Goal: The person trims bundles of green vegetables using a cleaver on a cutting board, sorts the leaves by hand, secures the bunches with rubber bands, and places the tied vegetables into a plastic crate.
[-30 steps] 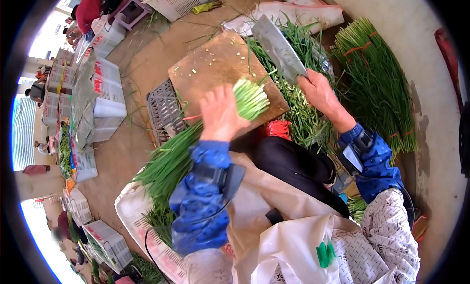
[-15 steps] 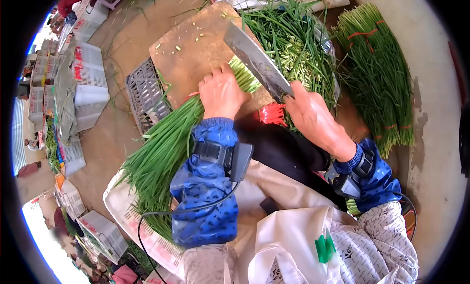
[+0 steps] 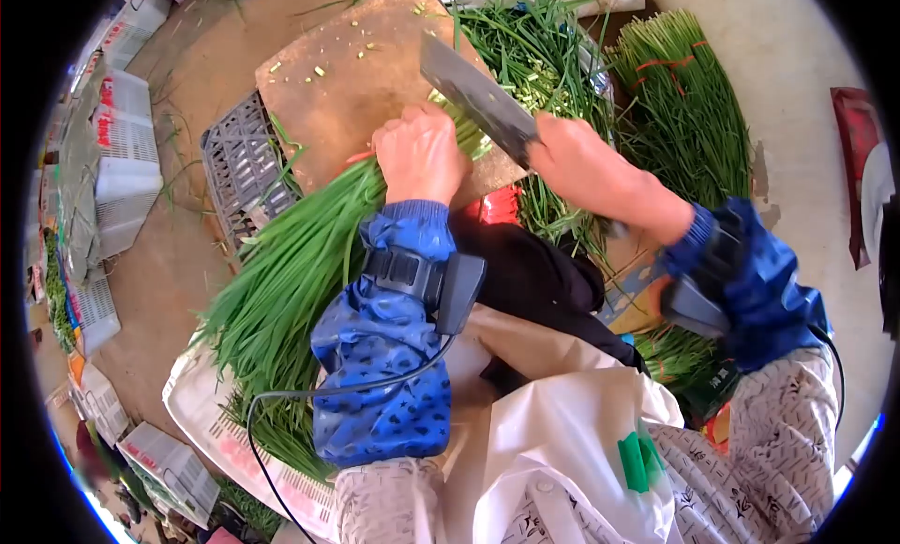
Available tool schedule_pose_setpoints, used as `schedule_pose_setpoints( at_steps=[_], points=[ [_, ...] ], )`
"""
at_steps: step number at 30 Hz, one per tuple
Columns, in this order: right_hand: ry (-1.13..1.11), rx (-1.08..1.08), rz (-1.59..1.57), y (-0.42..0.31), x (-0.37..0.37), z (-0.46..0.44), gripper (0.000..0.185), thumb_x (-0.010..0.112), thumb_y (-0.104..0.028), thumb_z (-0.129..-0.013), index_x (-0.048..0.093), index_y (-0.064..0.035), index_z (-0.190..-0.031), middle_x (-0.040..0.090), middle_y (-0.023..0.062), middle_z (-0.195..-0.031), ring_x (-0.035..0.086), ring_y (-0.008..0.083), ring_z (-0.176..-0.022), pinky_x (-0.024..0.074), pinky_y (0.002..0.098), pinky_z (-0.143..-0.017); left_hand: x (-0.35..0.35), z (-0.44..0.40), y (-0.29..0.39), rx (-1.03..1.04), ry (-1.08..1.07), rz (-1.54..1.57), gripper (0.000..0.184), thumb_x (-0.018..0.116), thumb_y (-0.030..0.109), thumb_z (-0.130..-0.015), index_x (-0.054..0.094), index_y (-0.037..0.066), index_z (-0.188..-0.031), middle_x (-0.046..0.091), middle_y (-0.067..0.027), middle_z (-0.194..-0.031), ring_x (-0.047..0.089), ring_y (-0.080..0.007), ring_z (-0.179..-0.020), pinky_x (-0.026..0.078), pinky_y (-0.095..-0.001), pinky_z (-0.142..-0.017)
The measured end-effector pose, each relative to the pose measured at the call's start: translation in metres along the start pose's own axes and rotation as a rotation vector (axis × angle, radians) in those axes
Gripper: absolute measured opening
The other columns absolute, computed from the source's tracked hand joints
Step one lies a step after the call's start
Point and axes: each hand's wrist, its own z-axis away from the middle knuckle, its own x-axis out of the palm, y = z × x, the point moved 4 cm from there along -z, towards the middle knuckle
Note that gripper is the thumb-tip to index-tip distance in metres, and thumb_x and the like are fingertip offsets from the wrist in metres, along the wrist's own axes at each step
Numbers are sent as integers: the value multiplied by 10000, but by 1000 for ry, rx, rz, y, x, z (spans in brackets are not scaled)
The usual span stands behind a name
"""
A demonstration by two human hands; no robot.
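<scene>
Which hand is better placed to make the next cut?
The right hand, likely: it grips the cleaver, which is by the pale ends of the green bunch. The left hand is busy holding that bunch on the board.

Bright, diffuse daylight is covering the scene, and the chopping board [image 3: 337, 85] is showing only soft shading. The leaf bundle [image 3: 291, 263] and the cleaver [image 3: 478, 99] are rendering legibly. Specular highlights are glinting on the blue left sleeve [image 3: 384, 375]. The dark trouser leg [image 3: 539, 272] is losing detail. Wide-angle distortion is bending the outer field; black vignetting is enclosing it, with blue-white glare fringing the lower-left rim.
</scene>
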Motion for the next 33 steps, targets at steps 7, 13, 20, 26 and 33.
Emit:
schedule_pose_setpoints(
  at_steps=[7, 13, 20, 26, 33],
  points=[
    [-130, 137, 109, -10, 2, -24, 198, 520, -87, -852, 570, 88, -932, 646, 319, -764, 665, 477, -743, 538, 555, -677, -3, -5, -2, -11, 53, -16, 193, 640, 135, -726, 652, 11, -873, 669, -128, -795, 699, -285, -749, 525, -430, -646],
    [-87, -15, 93, 3, 16, -41, 184, 534, -96, -830, 609, 71, -840, 642, 295, -801, 643, 476, -793, 533, 522, -685, -3, -4, -2, -26, 39, 72, 174, 644, 125, -744, 663, 22, -884, 679, -141, -824, 702, -306, -773, 534, -428, -660],
    [-172, -334, 559, 14, 47, -43, 171, 579, -139, -804, 644, 14, -764, 640, 221, -763, 660, 376, -733, 549, 446, -643, 9, -6, -5, -12, 108, 55, 140, 640, 128, -753, 687, 39, -851, 693, -154, -825, 710, -307, -755, 549, -454, -593],
    [-257, 192, 130, -8, 1, -18, 188, 501, -85, -873, 637, 37, -831, 639, 247, -841, 662, 397, -801, 533, 498, -703, 5, -8, -3, -24, 71, 76, 161, 647, 139, -751, 683, 39, -872, 698, -164, -843, 711, -323, -758, 559, -452, -643],
    [-6, 200, 198, 21, 74, -32, 183, 549, -83, -822, 702, -1, -880, 671, 219, -795, 682, 407, -798, 561, 482, -668, -2, -5, -3, -10, -49, 124, 286, 718, 243, -736, 661, 43, -932, 696, -189, -915, 699, -361, -853, 559, -454, -723]
  ],
)
